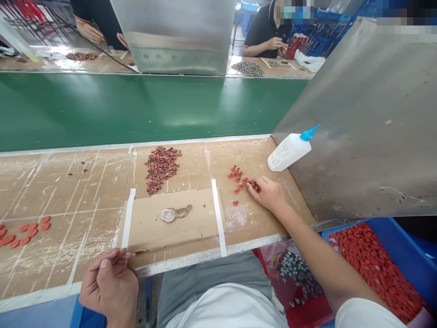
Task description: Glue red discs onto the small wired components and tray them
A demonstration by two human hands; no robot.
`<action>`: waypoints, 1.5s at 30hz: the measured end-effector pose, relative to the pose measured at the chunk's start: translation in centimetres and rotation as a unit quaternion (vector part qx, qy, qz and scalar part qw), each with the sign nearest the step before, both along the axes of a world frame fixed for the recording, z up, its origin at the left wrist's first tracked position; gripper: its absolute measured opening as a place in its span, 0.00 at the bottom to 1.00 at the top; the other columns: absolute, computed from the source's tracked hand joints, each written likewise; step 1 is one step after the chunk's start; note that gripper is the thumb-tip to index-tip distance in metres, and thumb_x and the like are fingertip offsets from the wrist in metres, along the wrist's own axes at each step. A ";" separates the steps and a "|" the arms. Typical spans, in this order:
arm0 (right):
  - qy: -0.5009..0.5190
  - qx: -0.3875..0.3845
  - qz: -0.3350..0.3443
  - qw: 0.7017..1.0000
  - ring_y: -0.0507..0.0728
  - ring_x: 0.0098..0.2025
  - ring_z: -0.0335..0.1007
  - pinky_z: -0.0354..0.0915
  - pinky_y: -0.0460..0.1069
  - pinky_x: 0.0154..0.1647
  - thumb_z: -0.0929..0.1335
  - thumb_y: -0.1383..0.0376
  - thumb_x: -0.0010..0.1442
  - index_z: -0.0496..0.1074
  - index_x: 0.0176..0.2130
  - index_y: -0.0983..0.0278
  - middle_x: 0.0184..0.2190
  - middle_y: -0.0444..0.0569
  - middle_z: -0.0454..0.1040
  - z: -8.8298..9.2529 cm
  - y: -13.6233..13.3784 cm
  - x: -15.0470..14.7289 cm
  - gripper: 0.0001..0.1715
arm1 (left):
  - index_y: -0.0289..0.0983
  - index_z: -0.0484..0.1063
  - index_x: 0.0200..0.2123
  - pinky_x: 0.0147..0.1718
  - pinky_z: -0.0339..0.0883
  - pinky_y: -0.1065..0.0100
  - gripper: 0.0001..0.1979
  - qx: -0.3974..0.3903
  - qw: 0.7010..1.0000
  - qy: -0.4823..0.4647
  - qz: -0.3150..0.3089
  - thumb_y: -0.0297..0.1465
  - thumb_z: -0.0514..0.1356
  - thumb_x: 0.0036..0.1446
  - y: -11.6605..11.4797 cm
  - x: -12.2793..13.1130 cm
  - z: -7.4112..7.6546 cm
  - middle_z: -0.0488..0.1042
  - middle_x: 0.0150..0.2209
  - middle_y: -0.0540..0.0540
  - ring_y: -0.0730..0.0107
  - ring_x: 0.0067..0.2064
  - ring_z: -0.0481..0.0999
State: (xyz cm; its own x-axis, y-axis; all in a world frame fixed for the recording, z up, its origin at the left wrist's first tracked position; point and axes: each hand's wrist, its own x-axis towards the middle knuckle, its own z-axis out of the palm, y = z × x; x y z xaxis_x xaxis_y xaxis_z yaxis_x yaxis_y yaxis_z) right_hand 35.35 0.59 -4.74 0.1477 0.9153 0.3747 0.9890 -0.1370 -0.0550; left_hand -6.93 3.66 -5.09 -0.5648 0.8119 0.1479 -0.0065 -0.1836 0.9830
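My right hand point(269, 195) rests on the cardboard-covered bench with its fingers curled around a small bunch of dark red, shiny parts point(254, 186). Just left of those fingers lie several loose red disc-like pieces with small stems point(235, 173). At the bench's front edge, my left hand point(111, 282) is loosely closed, thumb over curled fingers, and nothing shows in it. Between the hands lies a taped cardboard sheet point(194, 228) bearing a round, clear-looking disc point(168, 215) beside a wet-looking smear. Behind the sheet is a pile of small red-and-dark parts point(162, 168).
A white bottle with a blue nozzle point(290, 152) leans by a metal panel point(358, 127) at right. Flat red discs point(32, 232) lie far left. A blue bin of red pieces point(375, 269) stands below right. Beyond the green belt point(153, 109), two people work.
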 end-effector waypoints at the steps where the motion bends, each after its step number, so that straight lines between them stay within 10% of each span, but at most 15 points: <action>1: -0.001 0.000 -0.002 1.000 0.53 0.27 0.64 0.48 0.49 0.26 0.61 0.51 0.66 0.71 0.30 0.63 0.27 0.48 0.71 0.0 0.0 0.0 0.22 | 0.35 0.70 0.28 0.25 0.70 0.65 0.06 0.001 1.000 0.002 0.001 0.31 0.62 0.50 0.0 0.1 0.0 0.73 0.27 0.51 0.70 0.26 0.73; 32: 0.122 0.102 0.017 0.987 0.53 0.27 0.67 0.57 0.47 0.29 0.65 0.56 0.63 0.70 0.26 0.64 0.23 0.48 0.72 -1.5 -0.1 1.0 0.19 | 0.35 0.68 0.29 0.24 0.70 0.64 0.07 0.023 0.991 0.112 0.067 0.33 0.57 0.54 0.0 0.9 -1.2 0.71 0.28 0.50 0.71 0.25 0.72; 45: 0.518 0.087 -0.104 0.844 0.50 0.22 0.61 0.56 0.45 0.24 0.71 0.50 0.52 0.73 0.25 0.65 0.19 0.42 0.67 1.1 0.0 1.5 0.21 | 0.36 0.66 0.33 0.28 0.71 0.66 0.09 0.027 0.985 0.094 0.139 0.36 0.53 0.59 -0.1 1.4 -2.1 0.71 0.29 0.50 0.74 0.24 0.70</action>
